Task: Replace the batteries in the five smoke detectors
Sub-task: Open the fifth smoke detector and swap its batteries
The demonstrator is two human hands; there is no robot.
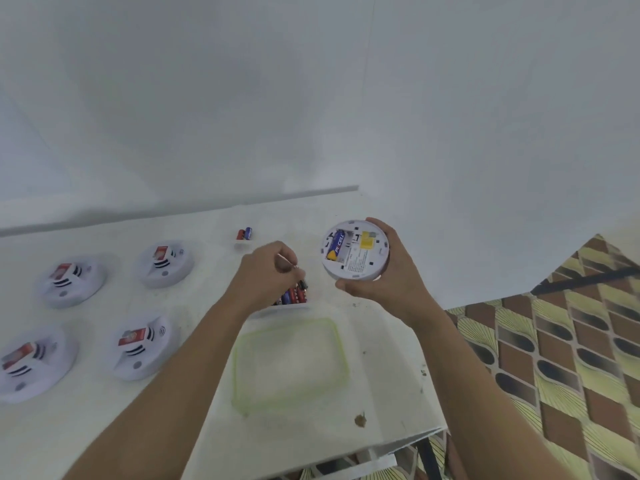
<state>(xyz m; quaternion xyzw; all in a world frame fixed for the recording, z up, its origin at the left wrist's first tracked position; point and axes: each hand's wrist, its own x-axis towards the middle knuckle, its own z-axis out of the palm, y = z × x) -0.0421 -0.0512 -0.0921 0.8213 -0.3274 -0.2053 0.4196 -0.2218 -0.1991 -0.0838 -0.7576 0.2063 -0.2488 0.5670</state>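
gripping a round white smoke detector (pixel 355 251) back-side up above the white table (pixel 104 427), the right hand (pixel 384 275) curls around its rim, a blue-and-yellow battery (pixel 336 244) seated in the open compartment; the left hand (pixel 268 271), fingers bunched, pinches a small dark battery (pixel 303 284) over a clear tub (pixel 280 310) of spare batteries (pixel 294 295); four more detectors (pixel 159 263) lie to the left; a green-rimmed lid (pixel 291 362) rests just in front of the tub

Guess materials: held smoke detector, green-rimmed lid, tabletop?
Smoke detector: white moulded plastic, matt, with moulded slots. Lid: clear plastic, likely a green rubbery seal round the rim. Tabletop: white, smooth, stained; painted board or laminate, cannot tell.
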